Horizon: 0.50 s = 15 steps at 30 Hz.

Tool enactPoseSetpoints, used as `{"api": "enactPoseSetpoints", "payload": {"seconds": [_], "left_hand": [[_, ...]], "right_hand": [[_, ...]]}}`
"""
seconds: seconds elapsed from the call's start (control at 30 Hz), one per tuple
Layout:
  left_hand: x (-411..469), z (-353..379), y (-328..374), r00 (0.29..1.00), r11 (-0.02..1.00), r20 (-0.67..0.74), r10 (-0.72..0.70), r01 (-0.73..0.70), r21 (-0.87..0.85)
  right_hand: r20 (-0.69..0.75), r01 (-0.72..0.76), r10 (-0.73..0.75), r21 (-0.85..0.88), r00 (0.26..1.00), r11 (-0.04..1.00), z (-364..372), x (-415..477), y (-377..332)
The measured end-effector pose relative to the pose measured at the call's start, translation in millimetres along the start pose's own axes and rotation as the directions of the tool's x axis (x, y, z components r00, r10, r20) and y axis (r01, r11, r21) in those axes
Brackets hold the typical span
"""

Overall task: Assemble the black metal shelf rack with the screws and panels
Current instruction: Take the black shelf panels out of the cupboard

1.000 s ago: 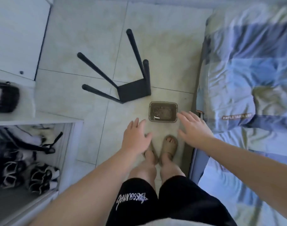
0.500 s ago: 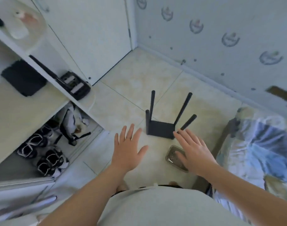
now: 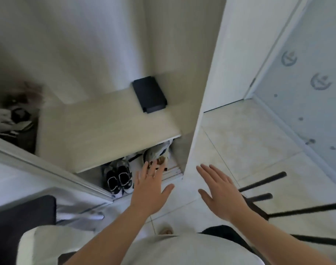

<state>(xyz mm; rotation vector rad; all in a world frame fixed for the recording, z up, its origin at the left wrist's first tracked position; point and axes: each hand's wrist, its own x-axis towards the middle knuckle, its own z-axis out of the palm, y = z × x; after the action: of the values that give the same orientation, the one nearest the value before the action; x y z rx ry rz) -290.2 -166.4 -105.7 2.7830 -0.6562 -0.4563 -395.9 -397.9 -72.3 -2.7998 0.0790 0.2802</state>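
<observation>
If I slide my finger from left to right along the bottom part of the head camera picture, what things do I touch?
Black-and-white shoes → left hand → right hand → black rack legs.

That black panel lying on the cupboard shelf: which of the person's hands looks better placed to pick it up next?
Probably the left hand. It is open, empty, and spread in front of the shelf where the black panel lies. The right hand, also open, hangs over the floor past the cupboard's side wall, nearer the black rack.
</observation>
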Motion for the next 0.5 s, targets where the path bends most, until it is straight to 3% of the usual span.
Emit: {"api": "enactPoseSetpoints", "payload": {"seconds": [0.27, 0.5], "left_hand": [[43, -20, -75, 0.962, 0.953, -0.042, -0.269, 0.259, -0.156], [124, -39, -107, 0.906, 0.858, 0.020, -0.424, 0.408, -0.310]], "right_hand": [[0.041, 0.190, -0.190, 0.008, 0.981, 0.982, -17, 140, -60], [0.140, 0.179, -0.181, 0.028, 0.973, 0.983, -18, 267, -72]]}}
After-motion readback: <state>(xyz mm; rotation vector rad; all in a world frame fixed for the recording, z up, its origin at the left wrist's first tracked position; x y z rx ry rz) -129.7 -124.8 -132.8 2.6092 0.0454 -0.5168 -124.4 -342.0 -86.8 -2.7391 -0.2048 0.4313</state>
